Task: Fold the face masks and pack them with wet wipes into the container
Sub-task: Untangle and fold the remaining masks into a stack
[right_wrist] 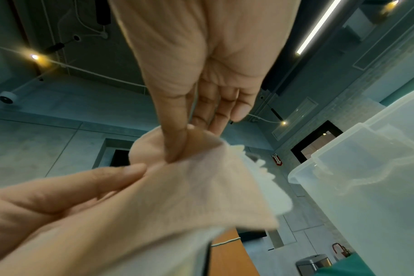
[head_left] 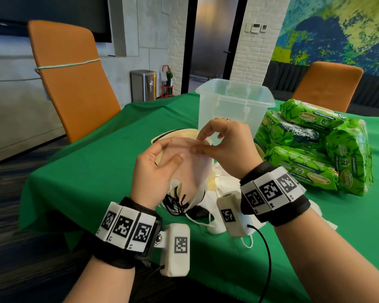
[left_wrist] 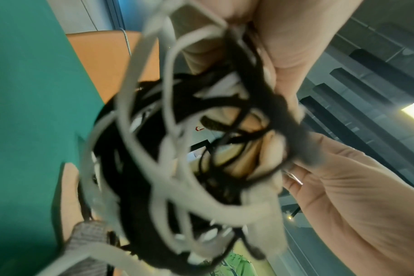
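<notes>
Above the table, both hands pinch a pink mask; dangling tangled ear loops may snag and spoil the fold.

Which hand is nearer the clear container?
Right. The right hand pinches the mask just in front of the container; the left hand holds it lower, farther off.

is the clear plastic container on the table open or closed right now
Open. The clear container stands upright on the green tablecloth with no lid on its rim.
</notes>
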### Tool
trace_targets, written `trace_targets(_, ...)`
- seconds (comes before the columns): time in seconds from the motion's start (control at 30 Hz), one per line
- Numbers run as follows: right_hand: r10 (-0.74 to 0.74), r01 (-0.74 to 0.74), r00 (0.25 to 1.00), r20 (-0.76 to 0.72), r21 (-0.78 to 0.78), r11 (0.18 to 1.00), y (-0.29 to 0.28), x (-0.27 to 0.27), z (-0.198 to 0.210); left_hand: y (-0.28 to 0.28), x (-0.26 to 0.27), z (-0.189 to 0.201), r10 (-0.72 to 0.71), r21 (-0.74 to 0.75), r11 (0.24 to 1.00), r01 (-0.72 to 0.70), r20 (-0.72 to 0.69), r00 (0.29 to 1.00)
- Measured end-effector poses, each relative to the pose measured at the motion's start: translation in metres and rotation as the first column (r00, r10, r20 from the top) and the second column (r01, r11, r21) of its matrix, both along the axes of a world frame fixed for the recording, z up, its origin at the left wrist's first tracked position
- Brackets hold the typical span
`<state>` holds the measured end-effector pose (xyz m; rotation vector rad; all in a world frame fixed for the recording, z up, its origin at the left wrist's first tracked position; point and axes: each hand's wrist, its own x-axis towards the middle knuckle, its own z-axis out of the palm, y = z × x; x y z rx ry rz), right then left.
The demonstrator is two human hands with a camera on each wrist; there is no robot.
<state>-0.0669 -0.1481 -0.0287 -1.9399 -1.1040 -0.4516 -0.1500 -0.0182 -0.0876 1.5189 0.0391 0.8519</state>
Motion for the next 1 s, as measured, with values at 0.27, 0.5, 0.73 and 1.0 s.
trace_targets(0.27, 0.045, -0.059, 0.994, -0.095, -0.149, 0.987, -0.007, 0.006, 0.010, 0.001, 0.002, -0.001, 0.035, 0.043, 0.998, -0.036, 0.003, 0.999)
trace_targets(0.5, 0.061, -0.119, 0.973, -0.223, -0.255, 0.960, -0.009, 0.007, 0.013, 0.001, 0.002, 0.000, 0.052, 0.025, 0.998, -0.052, -0.038, 0.998)
trace_targets(0.73, 0.108, -0.184, 0.922, -0.373, -0.176, 0.967, -0.011, 0.009, 0.015, 0.001, 0.003, 0.001, 0.040, 0.002, 0.999, -0.040, -0.061, 0.997)
trace_targets(1.0, 0.141, -0.243, 0.927, -0.349, -0.271, 0.931, -0.018, 0.010, 0.025, 0.005, 0.000, 0.000, 0.004, 0.100, 0.995, 0.005, -0.086, 0.996)
